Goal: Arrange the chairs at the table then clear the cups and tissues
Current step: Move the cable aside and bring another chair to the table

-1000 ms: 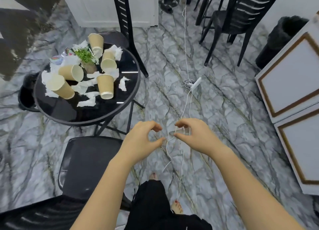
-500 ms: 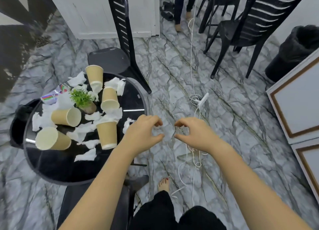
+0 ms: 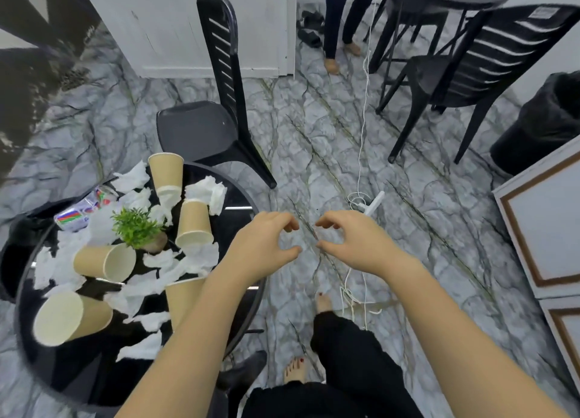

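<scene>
A round black glass table (image 3: 241, 198) stands at the lower left. Several tan paper cups lie tipped on it, among them one cup (image 3: 103, 262) near the middle and one (image 3: 70, 317) at the front. Crumpled white tissues (image 3: 207, 191) are scattered around a small green plant (image 3: 136, 229). A black slatted chair (image 3: 201, 129) stands beyond the table, its back to the right. My left hand (image 3: 263, 245) hovers by the table's right edge, fingers curled and empty. My right hand (image 3: 348, 238) hovers beside it over the floor, also empty.
A second black chair (image 3: 464, 69) and another table stand at the upper right, with a person's legs (image 3: 339, 19) near them. A white cord (image 3: 362, 141) runs across the marble floor. A black bin (image 3: 546, 122) and white cabinet (image 3: 546, 223) are at the right.
The view has moved forward and closer to the table, which now lies lower left. Both hands keep their curled, empty pose in front of me.
</scene>
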`<action>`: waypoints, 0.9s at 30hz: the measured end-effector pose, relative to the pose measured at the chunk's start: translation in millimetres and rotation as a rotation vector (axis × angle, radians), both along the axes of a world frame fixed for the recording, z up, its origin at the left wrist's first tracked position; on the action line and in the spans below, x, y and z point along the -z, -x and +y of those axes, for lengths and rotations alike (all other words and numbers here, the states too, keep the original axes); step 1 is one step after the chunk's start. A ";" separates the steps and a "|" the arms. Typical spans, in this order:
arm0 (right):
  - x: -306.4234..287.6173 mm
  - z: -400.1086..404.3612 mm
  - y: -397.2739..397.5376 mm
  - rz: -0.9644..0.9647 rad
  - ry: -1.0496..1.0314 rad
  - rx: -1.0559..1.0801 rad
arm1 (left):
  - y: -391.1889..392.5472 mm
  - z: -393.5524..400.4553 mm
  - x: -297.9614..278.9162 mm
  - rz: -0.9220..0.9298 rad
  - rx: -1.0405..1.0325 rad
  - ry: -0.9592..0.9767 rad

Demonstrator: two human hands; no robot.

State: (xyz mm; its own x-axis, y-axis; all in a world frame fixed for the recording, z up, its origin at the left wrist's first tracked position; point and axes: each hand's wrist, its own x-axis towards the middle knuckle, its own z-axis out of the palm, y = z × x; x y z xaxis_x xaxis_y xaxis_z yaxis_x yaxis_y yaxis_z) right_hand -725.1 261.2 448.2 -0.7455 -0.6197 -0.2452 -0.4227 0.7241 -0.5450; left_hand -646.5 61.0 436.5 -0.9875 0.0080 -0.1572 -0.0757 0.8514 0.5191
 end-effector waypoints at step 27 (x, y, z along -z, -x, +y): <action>-30.0 -251.9 501.7 0.167 0.011 -0.576 | 396.5 -192.7 -18.7 0.047 -0.554 -0.027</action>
